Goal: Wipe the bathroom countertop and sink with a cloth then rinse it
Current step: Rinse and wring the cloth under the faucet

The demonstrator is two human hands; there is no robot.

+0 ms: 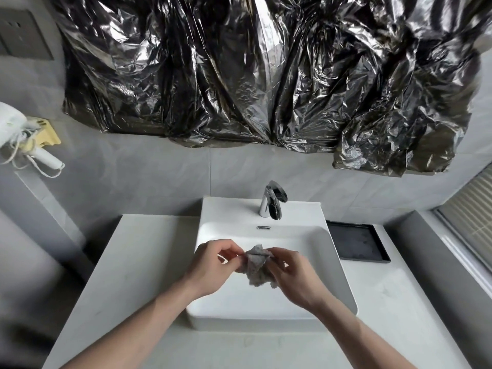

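A crumpled grey cloth (257, 266) hangs over the basin of the white sink (338, 265), held between both hands. My left hand (210, 265) pinches its upper left edge with fingertips. My right hand (290, 272) grips its right side. The white countertop (138, 259) spreads to both sides of the sink and along its front. A chrome faucet (271, 202) stands at the back of the sink, and no water is visible running from it.
A black rectangular tray (356, 242) lies on the counter right of the sink. Crinkled black plastic sheeting (253, 75) covers the wall above. A white hair dryer (16, 134) hangs at the left wall. A window ledge (458, 241) borders the right.
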